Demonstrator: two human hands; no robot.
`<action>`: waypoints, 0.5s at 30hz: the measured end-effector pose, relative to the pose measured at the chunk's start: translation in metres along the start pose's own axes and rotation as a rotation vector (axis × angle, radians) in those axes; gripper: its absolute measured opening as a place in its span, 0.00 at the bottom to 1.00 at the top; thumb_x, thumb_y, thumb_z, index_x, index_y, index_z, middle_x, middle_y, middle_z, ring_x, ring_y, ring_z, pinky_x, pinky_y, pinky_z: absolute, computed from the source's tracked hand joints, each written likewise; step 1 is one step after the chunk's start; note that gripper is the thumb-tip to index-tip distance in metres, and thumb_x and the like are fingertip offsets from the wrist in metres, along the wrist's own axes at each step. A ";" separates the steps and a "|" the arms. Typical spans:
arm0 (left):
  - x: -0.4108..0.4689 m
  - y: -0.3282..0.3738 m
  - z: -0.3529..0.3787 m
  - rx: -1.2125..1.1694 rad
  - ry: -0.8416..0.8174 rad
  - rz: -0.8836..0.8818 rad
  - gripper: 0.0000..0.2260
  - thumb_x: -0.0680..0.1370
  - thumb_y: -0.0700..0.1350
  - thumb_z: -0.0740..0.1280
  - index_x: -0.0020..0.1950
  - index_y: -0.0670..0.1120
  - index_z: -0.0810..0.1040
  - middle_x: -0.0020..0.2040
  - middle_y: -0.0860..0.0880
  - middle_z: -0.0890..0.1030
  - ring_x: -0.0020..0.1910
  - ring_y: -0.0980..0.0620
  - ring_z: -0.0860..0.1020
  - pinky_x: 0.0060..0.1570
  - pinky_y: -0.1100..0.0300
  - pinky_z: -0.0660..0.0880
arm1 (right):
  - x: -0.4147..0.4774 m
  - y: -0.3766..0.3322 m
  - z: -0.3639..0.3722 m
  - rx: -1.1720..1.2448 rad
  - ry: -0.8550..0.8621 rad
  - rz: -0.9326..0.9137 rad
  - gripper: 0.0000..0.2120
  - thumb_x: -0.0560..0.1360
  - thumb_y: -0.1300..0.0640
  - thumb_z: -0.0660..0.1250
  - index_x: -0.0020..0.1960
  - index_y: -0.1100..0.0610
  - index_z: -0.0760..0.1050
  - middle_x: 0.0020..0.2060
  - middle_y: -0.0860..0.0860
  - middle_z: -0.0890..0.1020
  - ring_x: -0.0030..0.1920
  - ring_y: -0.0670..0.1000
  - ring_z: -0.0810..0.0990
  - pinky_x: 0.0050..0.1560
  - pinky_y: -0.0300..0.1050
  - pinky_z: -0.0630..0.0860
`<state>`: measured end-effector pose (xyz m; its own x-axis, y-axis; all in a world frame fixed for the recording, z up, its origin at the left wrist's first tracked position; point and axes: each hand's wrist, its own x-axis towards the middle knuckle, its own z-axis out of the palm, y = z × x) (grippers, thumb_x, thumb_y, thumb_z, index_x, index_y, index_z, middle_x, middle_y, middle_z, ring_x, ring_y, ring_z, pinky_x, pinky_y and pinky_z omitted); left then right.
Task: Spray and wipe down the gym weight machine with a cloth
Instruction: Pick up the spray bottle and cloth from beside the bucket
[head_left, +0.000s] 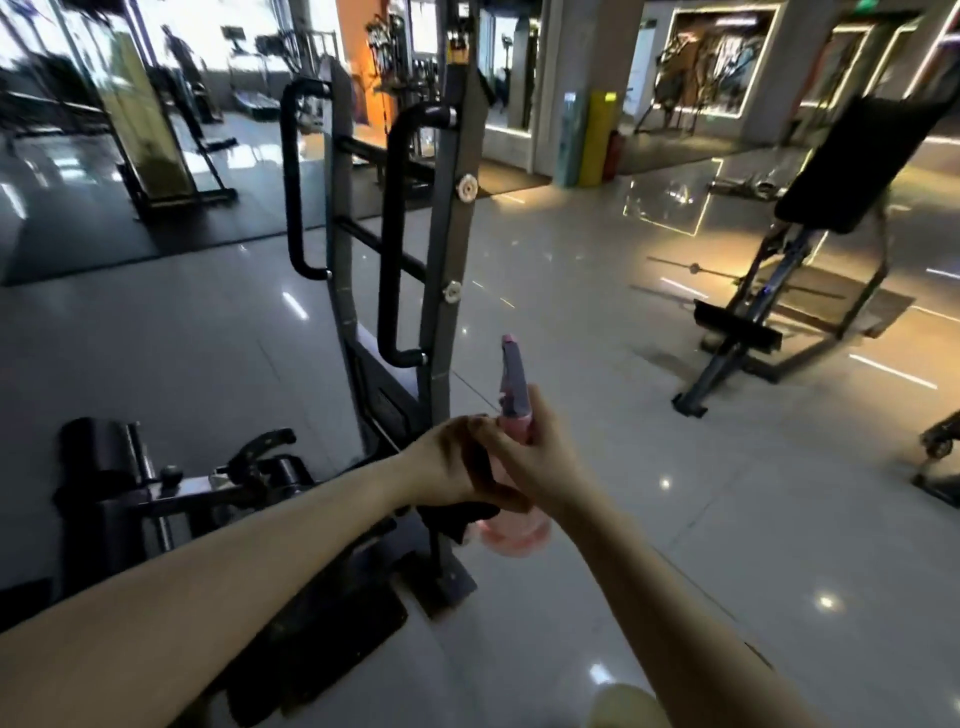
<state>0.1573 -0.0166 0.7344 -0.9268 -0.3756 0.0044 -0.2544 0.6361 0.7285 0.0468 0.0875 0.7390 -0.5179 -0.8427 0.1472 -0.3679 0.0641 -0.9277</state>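
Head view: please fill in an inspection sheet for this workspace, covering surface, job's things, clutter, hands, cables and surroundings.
Surface: glossy grey tiled floor, with spots of reflected light.
Job's things: grey steel weight machine with black padded handles, upright ahead; pink translucent spray bottle with purple trigger head, held in front of it; black cloth, bunched under the left hand.
Clutter: nothing seen.
Hands: right hand grips the bottle's neck; left hand holds the cloth, right beside the bottle.
Cables: nothing seen.
Surroundings: black padded incline bench to the right; yellow padded column behind; other gym machines, blurred.
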 end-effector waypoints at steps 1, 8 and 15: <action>-0.005 0.005 -0.015 0.032 0.022 -0.005 0.28 0.63 0.60 0.81 0.59 0.52 0.81 0.52 0.53 0.84 0.53 0.53 0.82 0.61 0.52 0.77 | 0.008 -0.012 0.007 0.001 0.013 -0.017 0.15 0.71 0.46 0.71 0.54 0.47 0.72 0.43 0.47 0.79 0.44 0.49 0.79 0.48 0.55 0.81; -0.008 -0.014 -0.104 0.117 0.050 0.008 0.21 0.66 0.58 0.81 0.54 0.61 0.77 0.49 0.57 0.83 0.50 0.61 0.81 0.57 0.57 0.79 | 0.071 -0.066 0.053 0.113 0.020 -0.107 0.13 0.76 0.66 0.67 0.57 0.53 0.73 0.41 0.53 0.81 0.41 0.48 0.82 0.45 0.47 0.82; 0.004 -0.052 -0.223 0.409 0.170 0.029 0.24 0.69 0.61 0.78 0.61 0.56 0.79 0.40 0.59 0.80 0.40 0.62 0.79 0.43 0.62 0.76 | 0.147 -0.121 0.075 0.040 0.216 -0.136 0.09 0.72 0.62 0.68 0.51 0.53 0.73 0.42 0.57 0.79 0.46 0.60 0.80 0.49 0.64 0.81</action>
<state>0.2284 -0.2020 0.8495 -0.8851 -0.4376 0.1586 -0.3492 0.8496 0.3954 0.0735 -0.0843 0.8473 -0.6203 -0.7080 0.3377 -0.4171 -0.0669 -0.9064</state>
